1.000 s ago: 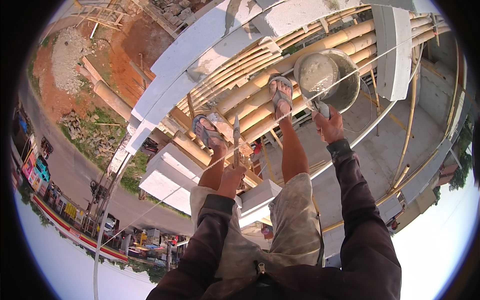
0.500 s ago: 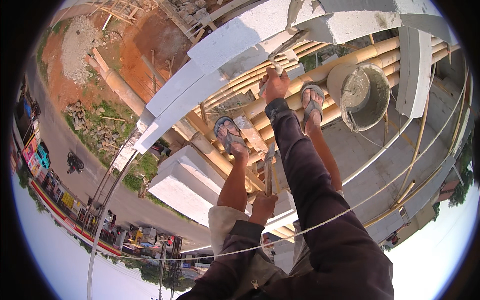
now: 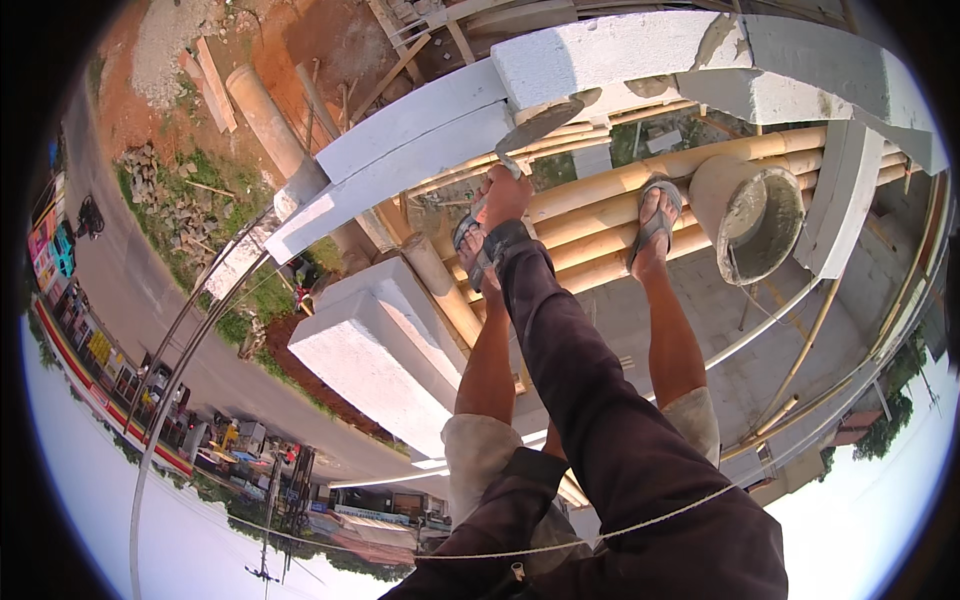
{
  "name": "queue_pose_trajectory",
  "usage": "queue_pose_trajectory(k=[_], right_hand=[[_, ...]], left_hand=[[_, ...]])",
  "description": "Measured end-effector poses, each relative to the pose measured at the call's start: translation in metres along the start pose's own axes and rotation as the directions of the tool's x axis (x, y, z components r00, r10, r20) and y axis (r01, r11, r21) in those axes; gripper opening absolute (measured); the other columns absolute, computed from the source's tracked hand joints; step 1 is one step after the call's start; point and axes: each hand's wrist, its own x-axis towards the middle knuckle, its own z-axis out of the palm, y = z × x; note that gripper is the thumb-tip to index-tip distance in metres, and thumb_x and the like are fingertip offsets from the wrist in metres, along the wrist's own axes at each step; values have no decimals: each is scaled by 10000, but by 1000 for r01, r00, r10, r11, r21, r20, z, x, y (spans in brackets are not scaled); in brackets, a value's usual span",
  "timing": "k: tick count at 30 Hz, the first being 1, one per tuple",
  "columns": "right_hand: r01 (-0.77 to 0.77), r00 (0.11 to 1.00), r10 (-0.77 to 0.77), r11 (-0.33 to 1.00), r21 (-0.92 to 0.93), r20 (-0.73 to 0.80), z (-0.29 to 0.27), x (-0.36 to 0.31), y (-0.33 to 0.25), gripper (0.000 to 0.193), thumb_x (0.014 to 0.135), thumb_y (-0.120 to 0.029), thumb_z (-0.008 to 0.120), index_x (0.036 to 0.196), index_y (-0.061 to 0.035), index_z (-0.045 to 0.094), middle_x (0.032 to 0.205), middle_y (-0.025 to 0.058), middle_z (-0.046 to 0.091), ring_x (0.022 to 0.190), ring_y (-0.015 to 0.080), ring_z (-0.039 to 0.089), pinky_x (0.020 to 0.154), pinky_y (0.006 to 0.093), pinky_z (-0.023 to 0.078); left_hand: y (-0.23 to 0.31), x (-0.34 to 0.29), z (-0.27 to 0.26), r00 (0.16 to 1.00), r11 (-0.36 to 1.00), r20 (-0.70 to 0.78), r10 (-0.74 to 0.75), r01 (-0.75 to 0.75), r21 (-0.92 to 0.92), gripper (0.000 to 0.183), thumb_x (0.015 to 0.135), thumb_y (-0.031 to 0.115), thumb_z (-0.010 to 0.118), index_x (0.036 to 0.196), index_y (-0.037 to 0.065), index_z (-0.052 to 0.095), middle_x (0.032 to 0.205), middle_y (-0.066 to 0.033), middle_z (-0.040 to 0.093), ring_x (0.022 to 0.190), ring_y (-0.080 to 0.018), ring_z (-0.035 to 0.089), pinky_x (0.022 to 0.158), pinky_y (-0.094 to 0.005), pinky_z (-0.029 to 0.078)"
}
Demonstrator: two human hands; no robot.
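Observation:
My right hand (image 3: 503, 197) is closed round the handle of a trowel (image 3: 545, 124). The mortar-smeared blade is up against the inner side of a curved wall of white blocks (image 3: 420, 140). Behind my right forearm my left hand (image 3: 554, 440) is almost wholly hidden; only a bit of skin past the sleeve shows, so its fingers and anything in them cannot be seen. Right of my feet, a bucket (image 3: 755, 225) of grey mortar stands tilted on bamboo poles (image 3: 590, 242). Grey mortar patches (image 3: 652, 87) mark the blocks.
My sandalled feet (image 3: 655, 222) stand on the bamboo, high above a road (image 3: 150, 310). Loose white blocks (image 3: 370, 345) lie at the left and another block (image 3: 845, 200) stands beyond the bucket. A thin rope (image 3: 640, 524) crosses in front of me.
My right hand has moved left along the wall with the trowel. My left hand, which held a wooden-handled tool, has passed out of sight behind my right arm. The whole view has shifted.

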Motion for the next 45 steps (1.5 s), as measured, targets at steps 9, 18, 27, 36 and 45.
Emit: queue_pose_trajectory(k=[9,18,27,36,45], right_hand=[[-208,975,209,978,-18,77,21,-30,51,50,813,-69,570,831,-49,527,574,54,470,435,192,443,419,378,409],[-26,986,61,976,-214,157,-81,-85,-87,101,835,-87,621,767,-45,558,544,42,505,452,169,513,435,327,419],[137,893,-445,110,-984,75,-318,-71,-296,368,832,-270,653,1034,38,626,836,241,683,789,397,674,737,448,536],[-217,888,-445,-179,-959,-118,-300,82,-343,262,836,-158,589,1013,-46,747,1061,220,707,1048,403,668,921,460,530],[-15,863,-494,-240,-971,109,-399,23,-391,429,804,-354,679,1116,-60,675,996,233,704,958,407,675,862,481,536]], left_hand=[[-3,-4,-15,999,998,-10,-35,34,-51,311,861,218,605,924,-78,536,686,-183,606,527,-259,638,450,-400,511],[-6,19,-55,975,953,-24,-219,209,-218,275,853,209,624,867,-58,557,631,-130,564,501,-243,604,441,-397,493],[44,2,-46,996,985,-36,-83,76,-156,151,848,165,638,889,56,543,634,13,455,455,-92,435,435,-287,411],[55,8,-30,985,988,-98,-142,134,-79,177,832,184,640,853,47,530,629,-17,486,458,-123,457,435,-329,443],[63,8,-17,976,979,-119,-183,170,-112,178,829,161,637,749,51,521,604,-28,489,436,-138,451,424,-342,423]])
